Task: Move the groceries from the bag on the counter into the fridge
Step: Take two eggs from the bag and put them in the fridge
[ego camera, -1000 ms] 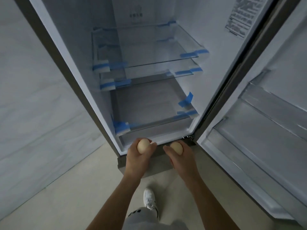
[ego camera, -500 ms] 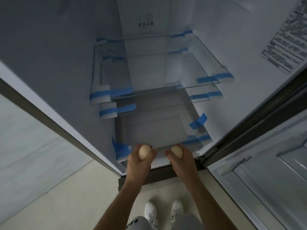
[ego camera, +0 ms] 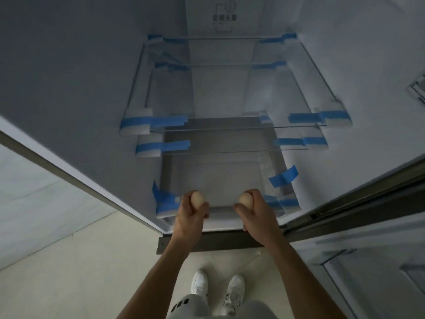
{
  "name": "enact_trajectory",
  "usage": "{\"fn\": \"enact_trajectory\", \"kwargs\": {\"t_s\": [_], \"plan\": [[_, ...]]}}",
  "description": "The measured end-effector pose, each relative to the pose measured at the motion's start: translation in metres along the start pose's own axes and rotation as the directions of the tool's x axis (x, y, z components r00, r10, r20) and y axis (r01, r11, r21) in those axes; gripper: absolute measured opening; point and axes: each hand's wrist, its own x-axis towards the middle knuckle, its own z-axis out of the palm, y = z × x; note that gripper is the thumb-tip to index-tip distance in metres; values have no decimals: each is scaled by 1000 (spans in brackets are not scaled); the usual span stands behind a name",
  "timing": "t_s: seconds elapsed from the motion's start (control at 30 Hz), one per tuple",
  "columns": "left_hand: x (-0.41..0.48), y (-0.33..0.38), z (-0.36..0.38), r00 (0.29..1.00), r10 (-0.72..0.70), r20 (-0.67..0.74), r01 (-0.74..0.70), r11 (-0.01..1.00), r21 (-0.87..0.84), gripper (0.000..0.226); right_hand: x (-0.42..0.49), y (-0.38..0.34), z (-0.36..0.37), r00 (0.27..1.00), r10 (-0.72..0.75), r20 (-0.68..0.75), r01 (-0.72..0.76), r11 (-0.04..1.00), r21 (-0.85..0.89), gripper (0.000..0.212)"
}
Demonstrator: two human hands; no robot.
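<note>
I stand at the open fridge (ego camera: 69,88), looking down into it. My left hand (ego camera: 189,218) grips a pale tan egg (ego camera: 197,199), which shows above its curled fingers. A second tan egg (ego camera: 246,200) sits in the grip of my right hand (ego camera: 258,215). Both hands hover side by side at the front edge of the lowest shelf (ego camera: 220,178). Two glass shelves (ego camera: 230,128) above it carry nothing. The bag and the counter are out of view.
White foam blocks held by blue tape (ego camera: 167,120) sit at the shelf corners. The open fridge door (ego camera: 368,261) stands at the right with its bins. A pale wall (ego camera: 34,215) is on the left, a light tiled floor (ego camera: 80,284) below, my white shoes (ego camera: 200,284) under me.
I have stepped closer, so the fridge interior fills more of the view. Both hands with their eggs have moved forward to the lowest shelf's front edge.
</note>
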Motion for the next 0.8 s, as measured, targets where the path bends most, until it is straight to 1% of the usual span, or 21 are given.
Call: {"fn": "enact_trajectory", "kwargs": {"t_s": [0.13, 0.2, 0.27, 0.37, 0.47, 0.57, 0.67, 0.8], "plan": [[23, -9, 7, 999, 47, -6, -45, 980, 193, 37, 23, 11, -4, 997, -79, -9, 75, 973, -219, 33], [32, -10, 10, 994, 104, -38, -86, 943, 323, 42, 34, 16, -4, 995, -95, -32, 80, 944, -320, 38], [40, -10, 14, 988, 147, -50, -114, 904, 411, 48, 42, 21, -2, 994, -94, -53, 65, 917, -392, 42], [51, -15, 18, 982, 172, -79, -119, 886, 449, 55, 51, 25, 3, 994, -87, -67, 44, 875, -481, 45], [56, -20, 23, 975, 200, -94, -127, 856, 501, 50, 57, 29, 8, 992, -110, -63, 58, 835, -547, 46], [60, -27, 27, 968, 225, -112, -137, 847, 513, 48, 62, 34, 9, 990, -109, -85, 40, 812, -582, 48], [61, -34, 30, 968, 217, -127, -125, 853, 506, 48, 66, 40, 9, 989, -111, -93, 35, 803, -596, 51], [62, -41, 32, 962, 241, -131, -149, 859, 490, 49, 68, 47, 11, 986, -130, -105, 39, 788, -614, 52]]}}
